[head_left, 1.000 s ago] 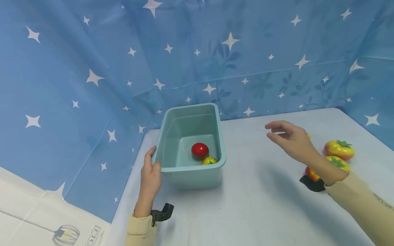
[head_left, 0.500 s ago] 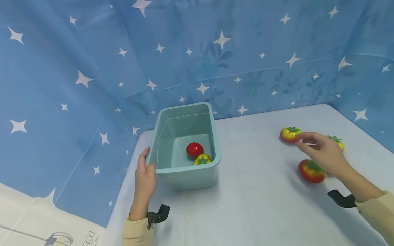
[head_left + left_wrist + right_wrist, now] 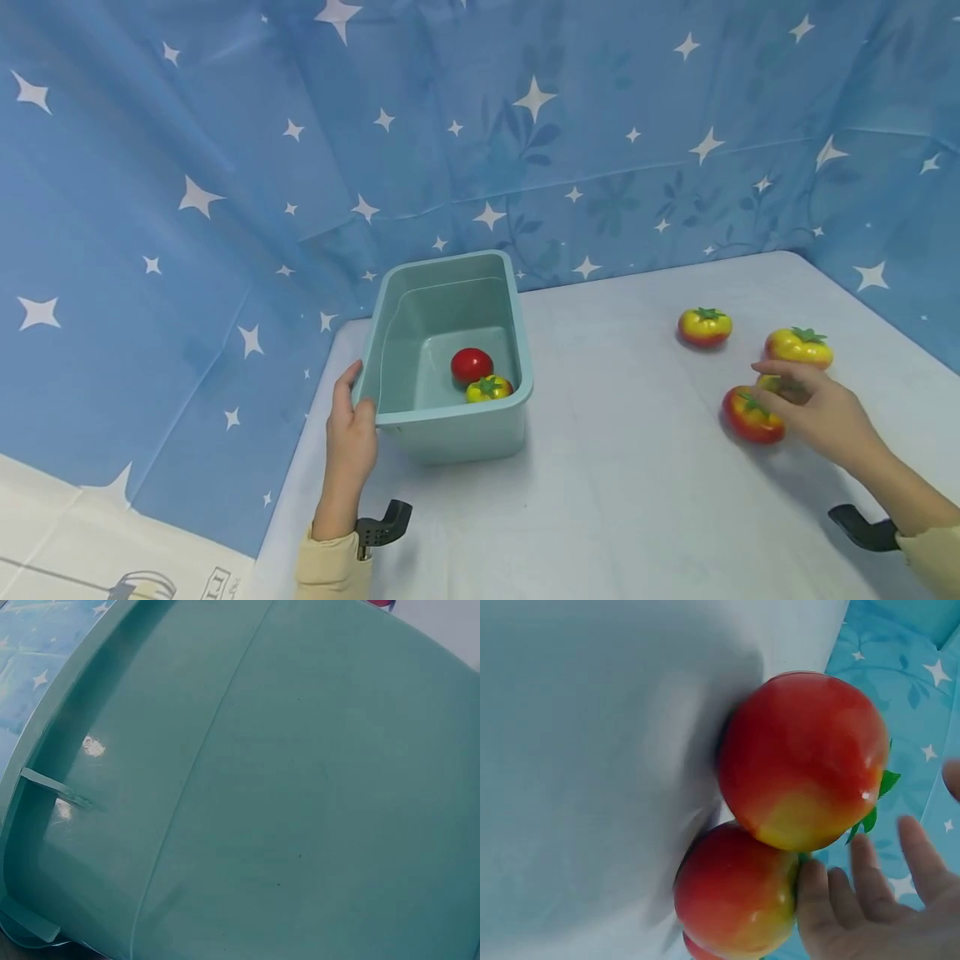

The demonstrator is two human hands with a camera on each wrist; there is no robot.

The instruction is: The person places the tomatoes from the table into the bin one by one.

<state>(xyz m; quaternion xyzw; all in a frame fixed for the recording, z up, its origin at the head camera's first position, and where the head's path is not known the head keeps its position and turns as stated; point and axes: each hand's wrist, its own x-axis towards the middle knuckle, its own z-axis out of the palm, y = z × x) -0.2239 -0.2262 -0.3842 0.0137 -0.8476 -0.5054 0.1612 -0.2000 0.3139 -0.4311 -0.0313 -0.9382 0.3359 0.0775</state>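
A pale, cloth-covered surface carries a teal plastic bin near its left far corner. Toward the right side four toy tomatoes lie directly on it: one farthest back, one nearer the right edge, a redder one, and one mostly hidden.

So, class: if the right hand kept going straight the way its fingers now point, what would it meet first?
Most likely the partly hidden yellow plastic tomato just beyond the right hand, beside the red-and-yellow plastic tomato; depth is unclear.
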